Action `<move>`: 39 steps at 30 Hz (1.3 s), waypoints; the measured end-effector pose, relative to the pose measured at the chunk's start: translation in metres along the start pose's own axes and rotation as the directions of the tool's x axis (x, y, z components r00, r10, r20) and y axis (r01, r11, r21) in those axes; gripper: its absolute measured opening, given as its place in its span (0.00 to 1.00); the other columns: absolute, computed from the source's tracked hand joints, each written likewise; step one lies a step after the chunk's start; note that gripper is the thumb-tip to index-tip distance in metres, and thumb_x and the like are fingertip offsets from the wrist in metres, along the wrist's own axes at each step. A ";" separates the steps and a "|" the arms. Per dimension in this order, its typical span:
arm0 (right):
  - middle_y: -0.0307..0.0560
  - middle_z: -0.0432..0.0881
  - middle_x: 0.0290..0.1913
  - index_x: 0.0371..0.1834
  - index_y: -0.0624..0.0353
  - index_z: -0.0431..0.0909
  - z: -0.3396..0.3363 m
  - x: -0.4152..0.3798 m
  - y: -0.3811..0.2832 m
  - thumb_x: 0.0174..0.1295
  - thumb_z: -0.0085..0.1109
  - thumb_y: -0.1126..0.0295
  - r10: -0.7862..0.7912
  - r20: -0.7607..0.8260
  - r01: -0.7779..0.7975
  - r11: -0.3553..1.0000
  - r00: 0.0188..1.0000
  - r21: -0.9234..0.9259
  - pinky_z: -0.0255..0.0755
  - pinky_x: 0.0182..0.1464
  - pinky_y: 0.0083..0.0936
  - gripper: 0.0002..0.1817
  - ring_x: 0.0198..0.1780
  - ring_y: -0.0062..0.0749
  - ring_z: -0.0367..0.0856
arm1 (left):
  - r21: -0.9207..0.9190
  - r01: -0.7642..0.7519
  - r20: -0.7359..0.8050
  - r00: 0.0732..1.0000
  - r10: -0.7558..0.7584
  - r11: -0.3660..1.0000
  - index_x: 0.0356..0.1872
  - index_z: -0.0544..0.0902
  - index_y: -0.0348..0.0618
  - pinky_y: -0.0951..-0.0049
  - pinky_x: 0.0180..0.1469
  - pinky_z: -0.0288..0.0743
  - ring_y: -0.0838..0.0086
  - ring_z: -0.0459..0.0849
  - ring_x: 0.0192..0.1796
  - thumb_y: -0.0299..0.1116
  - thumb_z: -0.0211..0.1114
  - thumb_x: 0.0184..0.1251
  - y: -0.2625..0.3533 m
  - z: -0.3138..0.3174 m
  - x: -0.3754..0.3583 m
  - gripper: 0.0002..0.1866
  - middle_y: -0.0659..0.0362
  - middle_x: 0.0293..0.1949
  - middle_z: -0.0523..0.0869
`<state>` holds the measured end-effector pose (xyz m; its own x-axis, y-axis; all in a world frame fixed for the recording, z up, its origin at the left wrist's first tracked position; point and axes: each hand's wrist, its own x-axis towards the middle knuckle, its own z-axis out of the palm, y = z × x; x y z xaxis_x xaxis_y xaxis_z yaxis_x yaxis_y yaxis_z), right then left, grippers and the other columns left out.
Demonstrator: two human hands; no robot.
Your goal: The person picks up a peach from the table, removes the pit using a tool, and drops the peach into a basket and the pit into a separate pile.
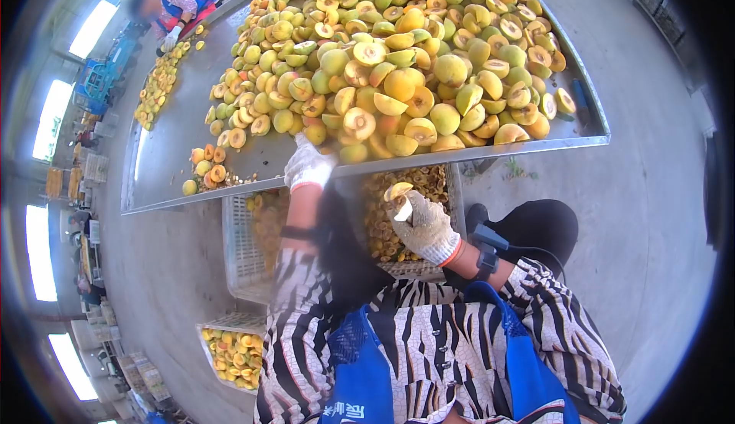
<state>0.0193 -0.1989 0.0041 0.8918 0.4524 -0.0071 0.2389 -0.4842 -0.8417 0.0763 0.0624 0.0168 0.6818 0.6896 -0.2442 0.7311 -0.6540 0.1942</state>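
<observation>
My left hand (308, 162), in a white glove, reaches over the near rim of the metal table (475, 154) and touches the edge of the heap of halved yellow-green fruit (370, 53). Its fingertips are partly hidden among the fruit, so its grip cannot be made out. My right hand (423, 221), in a worn, stained glove, is closed around a fruit piece (398, 191); something white shows beside its thumb. Below that hand, a crate holds many small brownish fruit pieces (387, 244).
A pale plastic crate (249, 252) stands below the table's near edge, and another with yellow fruit (233, 357) sits on the floor at lower left. At the table's far left, a co-worker (180, 3) reaches toward a smaller row of fruit (157, 87).
</observation>
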 end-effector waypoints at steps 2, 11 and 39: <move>0.57 0.87 0.37 0.54 0.56 0.77 -0.003 0.021 0.012 0.64 0.58 0.64 0.085 0.487 0.033 0.973 0.869 -0.229 0.79 0.47 0.47 0.17 0.42 0.57 0.86 | -0.028 0.002 -0.003 1.000 -0.002 1.000 0.78 0.56 0.45 0.57 0.62 0.75 0.49 0.84 0.59 0.50 0.70 0.53 -0.003 0.004 0.001 0.51 0.42 0.56 0.85; 0.58 0.87 0.42 0.45 0.59 0.82 -0.008 0.020 0.009 0.63 0.60 0.58 0.106 0.423 -0.078 0.994 0.900 -0.082 0.79 0.48 0.46 0.16 0.45 0.55 0.86 | -0.953 -0.295 -0.283 0.950 0.133 0.076 0.67 0.69 0.31 0.64 0.56 0.83 0.60 0.84 0.53 0.21 0.66 0.59 -0.070 0.010 -0.049 0.32 0.44 0.54 0.81; 0.33 0.81 0.29 0.45 0.57 0.81 -0.024 0.008 0.011 0.70 0.59 0.63 -0.196 0.762 -0.610 0.492 0.617 0.621 0.71 0.28 0.20 0.10 0.27 0.20 0.78 | -0.959 -0.199 -0.125 0.936 0.328 0.203 0.50 0.82 0.34 0.67 0.47 0.83 0.67 0.86 0.45 0.36 0.56 0.76 -0.016 0.056 -0.141 0.15 0.52 0.43 0.87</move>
<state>0.0382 -0.2189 0.0081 0.2110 0.9448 -0.2505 -0.6650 -0.0490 -0.7453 -0.0336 -0.0418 -0.0054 0.8813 0.4704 -0.0459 0.0370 0.0282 0.9989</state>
